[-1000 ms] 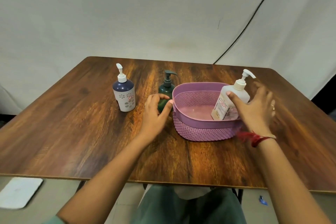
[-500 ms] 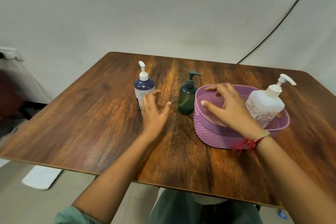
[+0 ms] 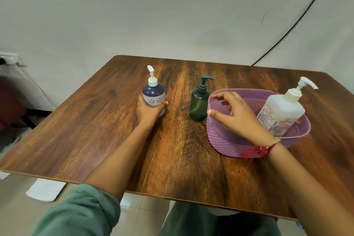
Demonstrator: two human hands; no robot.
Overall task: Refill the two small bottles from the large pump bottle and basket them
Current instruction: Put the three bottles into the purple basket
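Navy small bottle (image 3: 153,96) stood left on the table (image 3: 95,130), the left hand (image 3: 150,111) wrapped around its base. The right hand (image 3: 237,115) hovered loosely curled and empty over the basket (image 3: 226,140). A careless reach could have toppled the green bottle (image 3: 198,106) beside it.

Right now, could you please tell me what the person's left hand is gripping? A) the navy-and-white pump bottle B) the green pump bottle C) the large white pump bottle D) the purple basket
A: the left hand curls its fingers round the lower body of the navy-and-white pump bottle.
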